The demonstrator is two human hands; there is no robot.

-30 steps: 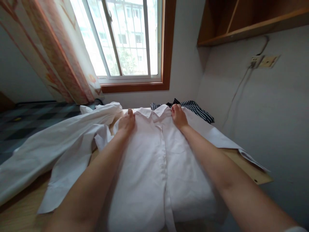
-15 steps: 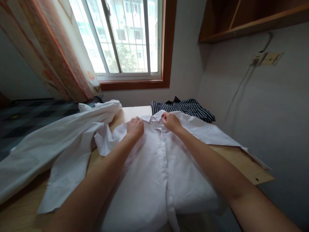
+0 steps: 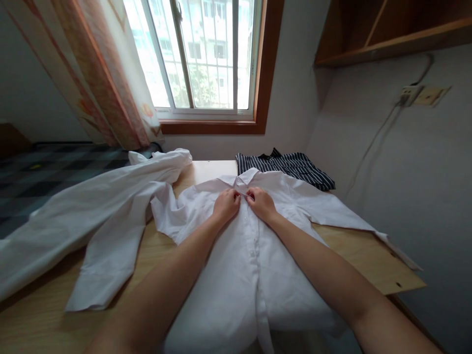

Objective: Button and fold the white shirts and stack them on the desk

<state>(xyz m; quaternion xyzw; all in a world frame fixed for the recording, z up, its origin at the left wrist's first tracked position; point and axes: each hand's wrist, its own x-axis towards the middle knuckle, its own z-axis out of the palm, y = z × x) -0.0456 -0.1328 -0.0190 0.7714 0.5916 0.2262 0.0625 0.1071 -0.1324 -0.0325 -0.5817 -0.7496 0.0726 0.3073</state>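
Note:
A white button-up shirt (image 3: 221, 275) lies front side up, its collar at the far end and its lower edge towards me. Just below the collar, my left hand (image 3: 227, 202) pinches the shirt's front edge near the button line. My right hand (image 3: 261, 202) grips the other side of the opening, a few centimetres away, with fingers closed on the cloth. The fingertips and any button between them are too small to make out. One sleeve stretches to the right, while the other lies bent to the left.
Beneath the shirt is a wooden board table (image 3: 354, 250). A folded black striped shirt (image 3: 291, 167) lies at its far right. Another white garment (image 3: 92, 201) spreads along the left, next to a dark checked bed (image 3: 55, 169). A wall (image 3: 413, 162) with a socket and cord borders the right.
Both hands have come down from the collar towards me and closer together, onto the upper button line. The collar now lies uncovered. The camera view has shifted slightly left.

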